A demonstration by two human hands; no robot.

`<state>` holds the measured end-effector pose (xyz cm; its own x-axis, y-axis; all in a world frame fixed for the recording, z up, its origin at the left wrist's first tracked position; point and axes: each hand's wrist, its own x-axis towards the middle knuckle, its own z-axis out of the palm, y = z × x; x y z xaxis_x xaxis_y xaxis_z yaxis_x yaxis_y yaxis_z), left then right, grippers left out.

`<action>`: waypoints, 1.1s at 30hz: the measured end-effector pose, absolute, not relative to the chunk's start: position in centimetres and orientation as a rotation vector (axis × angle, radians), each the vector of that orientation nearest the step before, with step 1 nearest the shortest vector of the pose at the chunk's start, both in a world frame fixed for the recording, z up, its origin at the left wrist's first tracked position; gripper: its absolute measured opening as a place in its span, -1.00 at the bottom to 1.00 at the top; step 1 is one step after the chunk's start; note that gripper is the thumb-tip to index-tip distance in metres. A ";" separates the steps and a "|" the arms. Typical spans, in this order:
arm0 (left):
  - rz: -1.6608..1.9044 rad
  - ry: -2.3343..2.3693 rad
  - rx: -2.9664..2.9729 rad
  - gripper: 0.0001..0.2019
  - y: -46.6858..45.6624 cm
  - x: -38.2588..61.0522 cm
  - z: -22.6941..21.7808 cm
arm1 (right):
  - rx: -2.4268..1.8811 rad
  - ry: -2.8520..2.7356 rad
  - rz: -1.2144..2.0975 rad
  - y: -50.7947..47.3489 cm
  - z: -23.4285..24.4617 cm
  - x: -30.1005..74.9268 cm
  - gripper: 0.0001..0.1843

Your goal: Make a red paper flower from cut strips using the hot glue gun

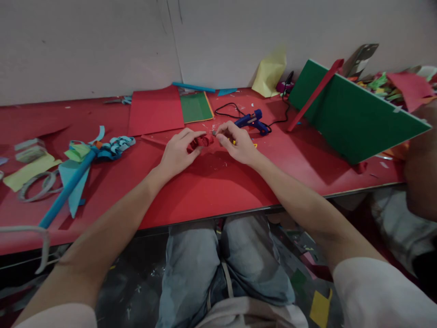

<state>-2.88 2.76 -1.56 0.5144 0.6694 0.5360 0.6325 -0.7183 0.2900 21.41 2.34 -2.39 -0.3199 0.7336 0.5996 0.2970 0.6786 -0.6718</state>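
Observation:
My left hand (179, 152) rests on the red table (211, 191) with its fingers closed round a small rolled piece of red paper (201, 141). My right hand (235, 143) meets it from the right, fingertips pinched on the other end of the same red roll. Both hands sit near the middle of the table, just in front of a blue glue gun (253, 120) whose black cord runs back toward the wall.
A blue paper stick with blue and green curled strips (80, 166) lies at left, beside grey tape rings (36, 184). Red (155, 110) and green (195, 107) sheets lie at the back. A green board (351, 109) leans at right. Another person's arm (421, 159) is at the right edge.

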 end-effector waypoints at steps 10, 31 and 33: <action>0.865 1.285 2.738 -0.39 2.6 -2.6 -1.4 | -0.773 -1.905 0.416 2.5 -2.3 21.4 -0.75; 0.760 1.373 2.831 -0.73 3.7 -3.9 -1.2 | -0.872 -1.584 0.655 3.7 -2.2 21.8 -0.30; 0.759 1.375 2.839 -0.74 3.7 -3.9 -1.2 | -0.856 -1.582 0.666 3.8 -2.3 21.8 -0.30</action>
